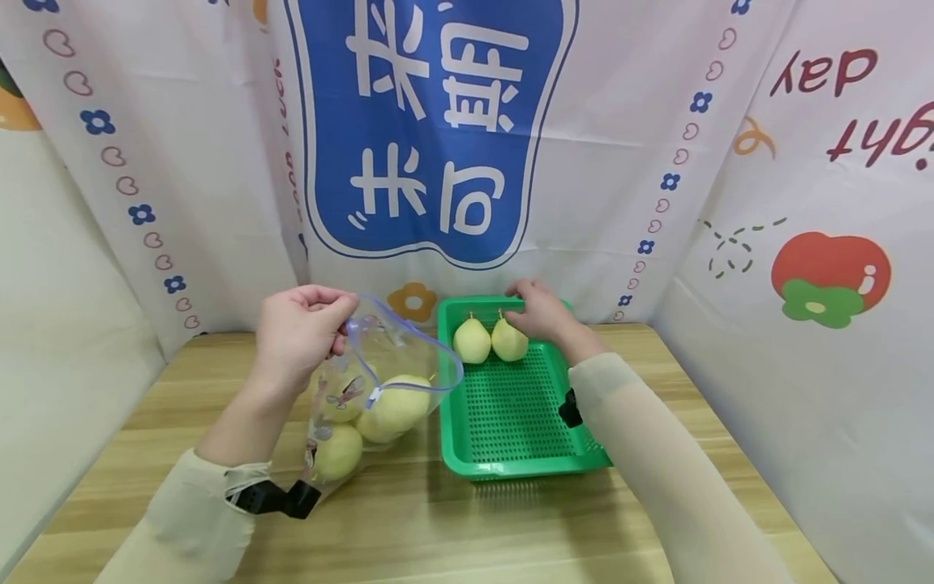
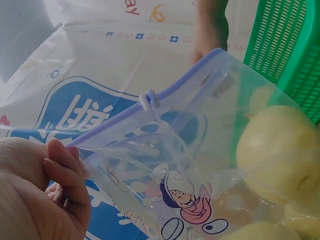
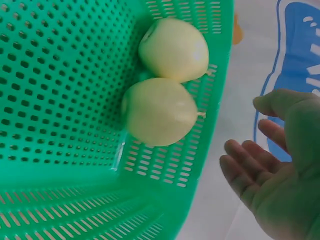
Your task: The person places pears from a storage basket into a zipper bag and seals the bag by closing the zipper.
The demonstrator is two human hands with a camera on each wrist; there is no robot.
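Note:
My left hand [image 1: 301,331] pinches the rim of a clear zip bag [image 1: 394,337] with a purple seal and a white slider. Several pale yellow-green pears [image 1: 339,451] lie inside the bag, whose mouth gapes toward the basket. In the left wrist view, printed cartoon figures show on the bag [image 2: 192,200]. Two pears [image 1: 472,341] stand side by side at the far end of a green plastic basket [image 1: 525,468], stems up. Just above the right one hovers my right hand [image 1: 541,312]. Its fingers [image 3: 247,162] are spread and hold nothing in the right wrist view.
Under the basket and bag is a wood-grain table [image 1: 409,535]. A printed white cloth [image 1: 613,122] with a blue panel hangs right behind the basket. Another patterned cloth [image 1: 824,389] hangs along the right side. Black wrist cameras [image 1: 299,499] are strapped at both sleeves.

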